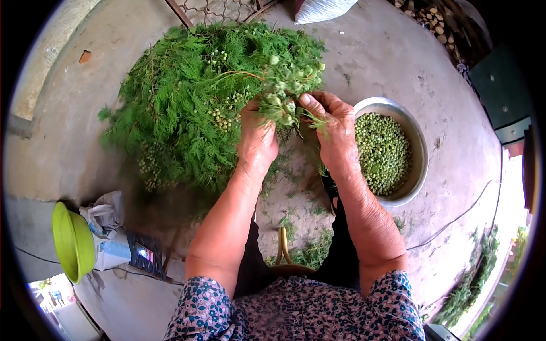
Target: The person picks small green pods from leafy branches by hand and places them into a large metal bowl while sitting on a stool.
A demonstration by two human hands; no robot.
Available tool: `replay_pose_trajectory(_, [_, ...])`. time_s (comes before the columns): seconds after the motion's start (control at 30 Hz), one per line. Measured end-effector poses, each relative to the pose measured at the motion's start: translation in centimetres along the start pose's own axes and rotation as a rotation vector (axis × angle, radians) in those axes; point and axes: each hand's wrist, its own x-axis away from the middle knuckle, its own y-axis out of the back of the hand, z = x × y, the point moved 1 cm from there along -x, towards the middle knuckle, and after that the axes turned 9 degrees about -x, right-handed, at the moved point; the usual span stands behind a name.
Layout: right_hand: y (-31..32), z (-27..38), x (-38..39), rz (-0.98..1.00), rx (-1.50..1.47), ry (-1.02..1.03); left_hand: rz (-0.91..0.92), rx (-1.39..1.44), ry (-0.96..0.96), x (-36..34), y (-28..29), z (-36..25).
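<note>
In front of my chest I hold up a green conifer sprig [280, 94] bearing pale green cones. My left hand [257, 133] is closed round its lower left side, the fingers partly hidden by the foliage. At its right side my right hand [335, 128] pinches with thumb and fingers; a bit of greenery sticks out by the palm, and what lies between the fingertips is hard to make out. A large heap of leafy conifer branches [187, 91] spreads beyond my left hand. To the right of my right hand stands a metal basin [422, 165] holding many small green cones [384, 153].
A yellow-green plastic tub [74, 241] stands at the left near a pale bag [108, 213] and a small dark stool [147, 256]. A white sack [324, 10] and stacked firewood [429, 23] are at the far side. A cable [455, 219] crosses the floor at right.
</note>
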Motion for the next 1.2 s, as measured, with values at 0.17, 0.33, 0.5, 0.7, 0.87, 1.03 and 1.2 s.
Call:
replay_pose_trajectory(0.17, [0.1,-1.0,-0.3,-0.027,-0.080,-0.088,0.026,-0.081,-0.019,0.4,-0.2,-0.2])
replay_pose_trajectory(0.33, [-0.6,0.1,-0.2,0.002,-0.116,-0.086,-0.031,-0.008,0.010,0.2,-0.5,-0.7])
replay_pose_trajectory(0.5, [-0.5,0.0,-0.2,0.032,-0.144,-0.171,-0.128,0.054,0.238,0.3,0.4,-0.2])
replay_pose_trajectory(0.7, [-0.1,-0.4,-0.5,0.004,-0.407,-0.339,-0.086,0.047,0.236,0.3,0.1,-0.6])
replay_pose_trajectory(0.87, [0.0,-0.5,-0.7,0.002,-0.539,-0.406,-0.014,0.059,0.324,-0.3,0.0,-0.9])
replay_pose_trajectory(1.03, [0.0,-0.5,-0.8,-0.033,-0.562,-0.392,-0.143,0.084,0.373,0.1,-0.9,-0.8])
replay_pose_trajectory(1.2, [0.0,-1.4,-1.0,0.054,-0.624,-0.352,-0.172,0.018,0.280,-0.4,0.1,0.0])
